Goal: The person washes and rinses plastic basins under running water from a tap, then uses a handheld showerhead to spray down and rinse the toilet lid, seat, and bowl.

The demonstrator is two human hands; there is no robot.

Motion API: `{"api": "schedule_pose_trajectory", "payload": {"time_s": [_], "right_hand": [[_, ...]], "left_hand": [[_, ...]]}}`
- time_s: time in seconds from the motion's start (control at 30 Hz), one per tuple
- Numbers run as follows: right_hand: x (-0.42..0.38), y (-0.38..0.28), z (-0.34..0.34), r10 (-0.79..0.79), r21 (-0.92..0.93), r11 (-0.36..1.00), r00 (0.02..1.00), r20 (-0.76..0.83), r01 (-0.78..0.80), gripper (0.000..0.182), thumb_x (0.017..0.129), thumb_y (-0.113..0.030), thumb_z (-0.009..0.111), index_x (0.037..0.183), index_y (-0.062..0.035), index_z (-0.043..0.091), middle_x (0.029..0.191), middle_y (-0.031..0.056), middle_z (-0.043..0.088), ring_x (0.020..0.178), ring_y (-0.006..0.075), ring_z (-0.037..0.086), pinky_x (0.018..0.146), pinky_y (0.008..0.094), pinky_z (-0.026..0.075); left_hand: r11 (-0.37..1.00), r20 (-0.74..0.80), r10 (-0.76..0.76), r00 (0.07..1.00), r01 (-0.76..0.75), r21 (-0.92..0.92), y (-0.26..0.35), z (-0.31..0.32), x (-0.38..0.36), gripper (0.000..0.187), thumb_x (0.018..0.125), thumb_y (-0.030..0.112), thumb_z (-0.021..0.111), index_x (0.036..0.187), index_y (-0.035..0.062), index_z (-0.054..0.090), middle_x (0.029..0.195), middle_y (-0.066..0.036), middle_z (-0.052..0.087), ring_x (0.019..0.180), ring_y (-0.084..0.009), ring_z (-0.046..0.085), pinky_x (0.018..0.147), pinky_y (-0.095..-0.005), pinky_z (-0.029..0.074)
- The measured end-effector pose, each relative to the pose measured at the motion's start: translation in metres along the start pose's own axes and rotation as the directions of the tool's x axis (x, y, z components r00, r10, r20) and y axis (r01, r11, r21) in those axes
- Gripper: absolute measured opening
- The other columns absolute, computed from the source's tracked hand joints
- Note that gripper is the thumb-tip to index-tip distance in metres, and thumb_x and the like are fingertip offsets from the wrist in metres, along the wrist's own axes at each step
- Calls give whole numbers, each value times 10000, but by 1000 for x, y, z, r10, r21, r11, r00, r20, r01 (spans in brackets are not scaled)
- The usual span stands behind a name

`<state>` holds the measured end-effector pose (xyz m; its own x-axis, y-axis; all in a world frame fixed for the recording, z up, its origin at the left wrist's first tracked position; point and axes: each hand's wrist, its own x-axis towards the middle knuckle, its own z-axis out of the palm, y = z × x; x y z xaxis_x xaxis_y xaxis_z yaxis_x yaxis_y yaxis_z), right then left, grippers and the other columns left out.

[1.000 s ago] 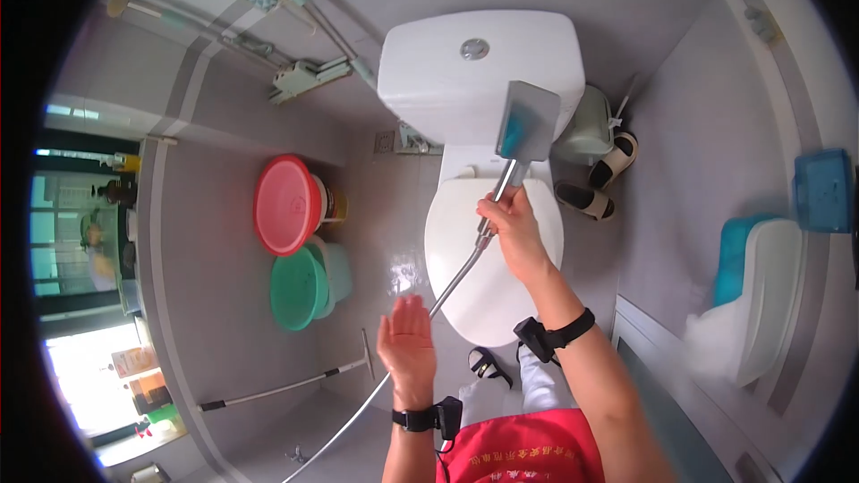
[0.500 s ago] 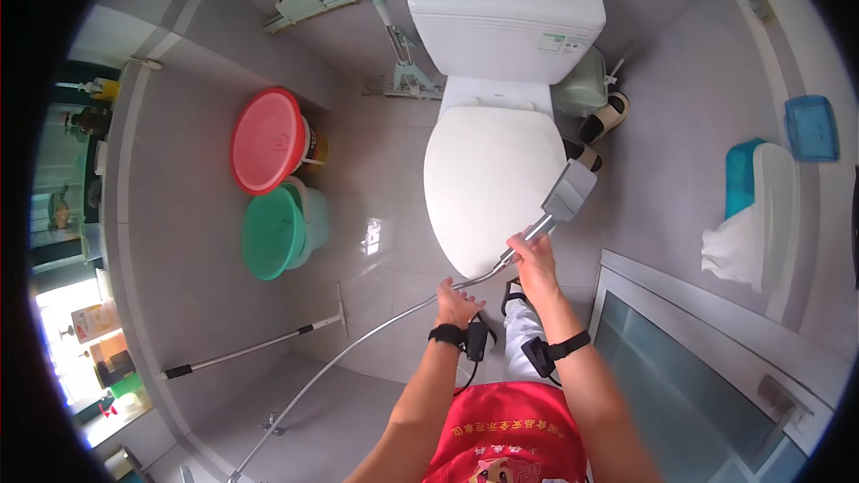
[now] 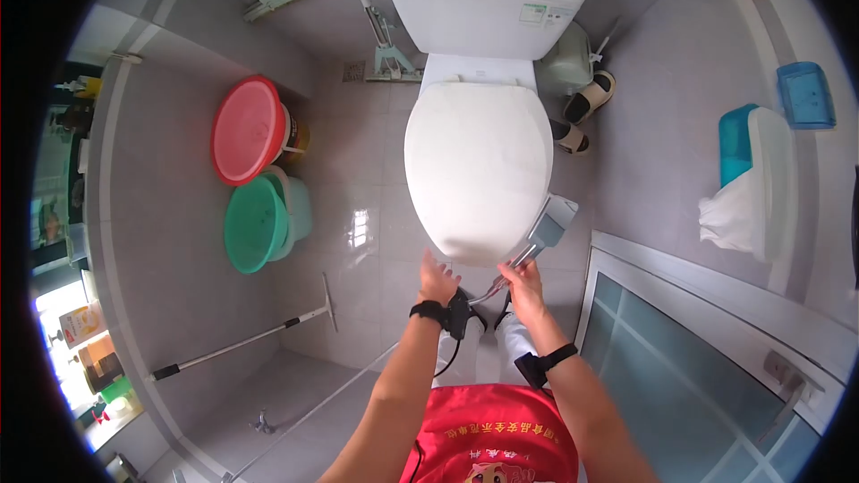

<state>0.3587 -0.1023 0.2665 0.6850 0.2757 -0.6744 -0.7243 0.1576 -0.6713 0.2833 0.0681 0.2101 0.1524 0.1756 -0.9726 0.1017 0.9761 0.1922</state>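
Observation:
My right hand (image 3: 523,284) is closed round the handle of a grey and silver shower head (image 3: 548,225), whose broad head points up and right beside the toilet. A white toilet with its lid (image 3: 479,170) down stands in front of me. Just below the front edge of the lid is my left hand (image 3: 438,281), fingers apart, holding nothing. The shower hose (image 3: 344,385) runs from the handle past my left wrist, down to the lower left.
At the left sit a red basin (image 3: 248,131) and a green basin (image 3: 254,224). A squeegee (image 3: 250,340) lies lower left. Mops (image 3: 389,54) stand behind. Slippers (image 3: 586,100) are right of the toilet, and a glass door (image 3: 680,367) is at the lower right.
The shower head has moved down and left, off the toilet lid. My left hand has come off the hose and opened. The view has shifted slightly.

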Motion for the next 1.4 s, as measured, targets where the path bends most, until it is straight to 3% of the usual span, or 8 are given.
{"api": "schedule_pose_trajectory", "payload": {"time_s": [0.1,0.53,0.57,0.67,0.7,0.83,1.07,1.4], "right_hand": [[-12,13,-13,84,21,996,996,27,-85,257,851,27,647,1013,-95,488,951,44,570,945,165,586,822,308,480],[-36,11,-48,177,154,971,983,51,-183,239,845,44,622,974,-104,486,961,28,529,1007,170,561,868,297,440],[-37,9,-50,166,158,972,985,49,-172,241,846,49,619,973,-106,487,958,26,528,1008,168,561,891,302,440],[-42,10,-59,131,207,968,990,54,-139,247,849,64,614,970,-111,489,951,21,528,1009,165,563,956,316,438],[-45,7,-61,116,246,961,991,65,-128,248,851,68,612,969,-113,490,949,20,528,1009,164,563,975,320,436],[-48,3,-63,9,320,946,994,110,-44,253,847,78,614,967,-111,494,945,23,540,1003,161,569,983,326,438],[-50,-16,-48,97,253,961,992,76,-113,242,824,-10,666,986,-96,508,937,30,584,956,137,576,857,289,442],[-34,-7,-21,-18,306,952,1000,21,10,263,821,-38,697,965,-118,491,853,-24,485,841,89,512,782,264,410]], "left_hand": [[996,160,-87,983,85,19,1,2,17,852,924,643,365,1524,72,164,1572,-143,180,1450,-354,137,1153,-560,66],[989,183,-78,980,53,140,16,13,-30,961,848,660,466,1443,-70,269,1499,-189,290,1410,-363,218,1141,-537,116],[991,106,-84,991,71,117,20,16,-41,741,887,555,497,1362,-9,417,1360,-170,451,1291,-341,374,1086,-497,267],[972,123,34,992,-61,227,33,24,-80,461,927,442,530,1162,46,562,1092,-89,580,1060,-267,506,960,-413,408],[974,131,66,989,-93,209,39,37,-107,240,957,318,539,1059,108,591,976,-63,592,880,-207,515,801,-352,445],[938,230,211,950,-263,226,65,78,-174,254,940,333,609,1038,101,581,921,-32,583,821,-144,523,724,-295,447],[869,412,343,844,-452,203,118,160,-231,236,915,305,658,981,87,598,781,-19,585,667,-117,539,605,-256,458],[771,311,509,803,-586,251,223,302,-223,325,857,383,689,833,71,600,657,-49,515,603,-166,517,561,-323,473]]}}
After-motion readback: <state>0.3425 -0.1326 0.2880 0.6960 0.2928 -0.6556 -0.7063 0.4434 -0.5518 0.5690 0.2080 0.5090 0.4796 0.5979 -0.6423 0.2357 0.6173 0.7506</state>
